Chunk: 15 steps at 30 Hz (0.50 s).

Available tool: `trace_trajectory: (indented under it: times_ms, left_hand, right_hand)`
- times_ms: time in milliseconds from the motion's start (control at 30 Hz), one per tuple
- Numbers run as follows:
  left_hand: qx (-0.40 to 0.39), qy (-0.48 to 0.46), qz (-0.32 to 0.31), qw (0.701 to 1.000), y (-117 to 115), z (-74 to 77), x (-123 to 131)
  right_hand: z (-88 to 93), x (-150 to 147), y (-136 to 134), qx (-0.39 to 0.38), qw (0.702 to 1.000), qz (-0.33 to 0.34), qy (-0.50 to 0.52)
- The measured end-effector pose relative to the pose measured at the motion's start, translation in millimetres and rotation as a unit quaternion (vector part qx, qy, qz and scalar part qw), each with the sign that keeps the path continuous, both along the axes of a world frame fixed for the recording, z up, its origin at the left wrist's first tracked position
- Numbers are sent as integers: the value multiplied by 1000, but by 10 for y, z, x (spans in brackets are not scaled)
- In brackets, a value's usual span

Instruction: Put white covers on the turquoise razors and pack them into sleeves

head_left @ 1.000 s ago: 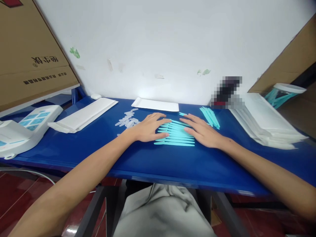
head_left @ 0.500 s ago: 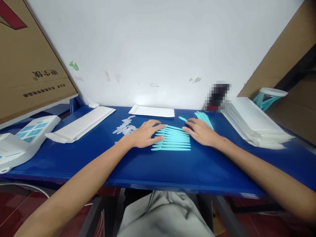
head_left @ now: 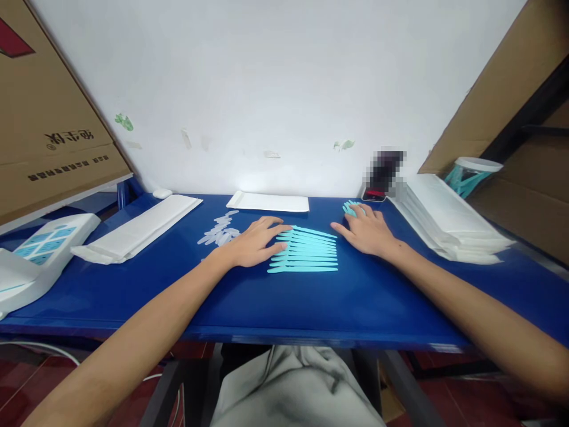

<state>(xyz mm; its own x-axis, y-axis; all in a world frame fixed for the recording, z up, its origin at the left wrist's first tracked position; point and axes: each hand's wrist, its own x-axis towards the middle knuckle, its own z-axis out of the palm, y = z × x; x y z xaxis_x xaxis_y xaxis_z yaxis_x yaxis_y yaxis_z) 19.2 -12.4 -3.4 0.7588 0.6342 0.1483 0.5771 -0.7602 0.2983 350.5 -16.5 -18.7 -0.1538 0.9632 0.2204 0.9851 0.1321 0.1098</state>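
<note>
- Grey cloth (head_left: 296,388) covers the person's lap, below the front edge of the blue worktop (head_left: 275,311).
- A white device with blue panels (head_left: 57,243) sits at the worktop's left end, close to the front edge and partly out of view.
- Turquoise sticks (head_left: 311,252) lie side by side mid-worktop, roughly parallel to the front edge, the farthest ones slanting.
- The left hand (head_left: 253,242) rests at their left ends, thumb well apart from the fingers, fingertips on or just above the sticks, gripping none.
- Translucent pieces (head_left: 220,231) lie scattered beyond the left wrist.
- The right hand (head_left: 367,230) is nearer the back edge, thumb stretched away, fingers bent over a turquoise bunch (head_left: 350,206); I cannot tell whether they hold any of it.
- White envelopes (head_left: 460,216) are stacked toward the back-right corner, beside a lidded tub (head_left: 471,177).
- One white packet (head_left: 269,202) lies along the back edge, before the wall (head_left: 267,89).
</note>
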Motion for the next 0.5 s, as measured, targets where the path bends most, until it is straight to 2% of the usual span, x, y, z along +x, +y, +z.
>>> trace_trajectory:
  times_ms: [133, 233, 300, 400, 500]
  left_hand:
    - [16, 0, -7, 1000, 5, -8, 0]
    - [42, -22, -12, 999, 26, -6, 2]
    - [71, -52, -7, 996, 43, 2, 7]
    - [119, -94, 20, 988, 64, 28, 16]
    - [158, -98, 63, 980, 84, 58, 16]
  right_hand:
    - [18, 105, 38, 26, 1000, 6, 15]
    - [109, 79, -16, 81, 993, 57, 57]
    - [177, 2, -91, 88, 986, 84, 114]
    - [219, -146, -219, 76, 970, 116, 201]
    - [173, -258, -313, 89, 953, 174, 231]
